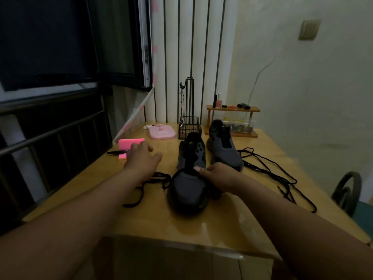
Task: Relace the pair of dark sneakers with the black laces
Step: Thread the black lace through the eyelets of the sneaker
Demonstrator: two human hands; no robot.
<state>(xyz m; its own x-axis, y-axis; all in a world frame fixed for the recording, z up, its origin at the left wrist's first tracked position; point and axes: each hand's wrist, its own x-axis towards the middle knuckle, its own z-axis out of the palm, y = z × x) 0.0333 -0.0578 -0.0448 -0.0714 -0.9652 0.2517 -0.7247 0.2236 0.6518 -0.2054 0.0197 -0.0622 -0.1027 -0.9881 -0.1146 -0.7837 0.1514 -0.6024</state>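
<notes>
Near sneaker (187, 190) sits toe-first on the table (232, 225), the right hand (220, 176) gripping its right side, thumb on the tongue. Left of it lie a loose black lace (153, 182) and the left hand (141, 156), fingers relaxed, holding nothing. Behind-right stands the second sneaker (224, 146).

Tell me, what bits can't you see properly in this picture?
Head view only:
- Right hand fingers: hidden behind the near sneaker it grips.
- Left lace: part lies hidden under the left forearm.
- Small things in the clear box: too small and dim.
</notes>
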